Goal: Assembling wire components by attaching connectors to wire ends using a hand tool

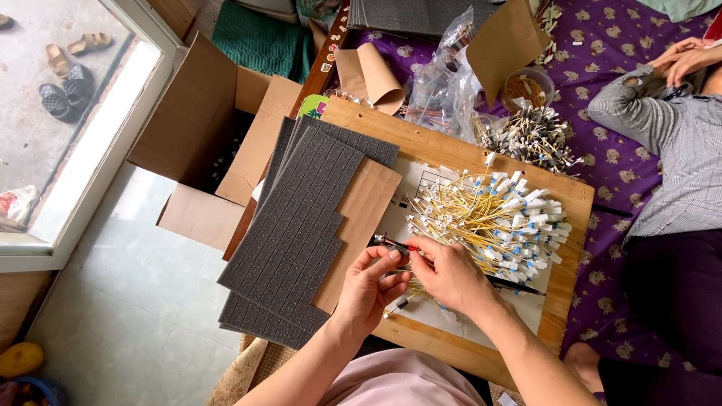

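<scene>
Both my hands meet at 6 o'clock on the wooden surface (444, 146). Left hand (372, 289) pinches a small red-handled tool (397, 244); grip clenched on it. Right hand (450, 274) curls over thin yellow cable ends, fingers closed; exactly what they hold I cannot tell. Bundle of yellow cables with white connectors (500, 218) lies at 2 o'clock, just beside. Grey foam sheets (301, 225) stacked at 9 o'clock.

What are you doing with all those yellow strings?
A person sits at a wooden board, both hands together over it. The left hand and right hand pinch a small red-handled tool and a thin yellow cable. A big pile of yellow cables lies just beyond, grey foam sheets beside it. Another person lies nearby.
</scene>
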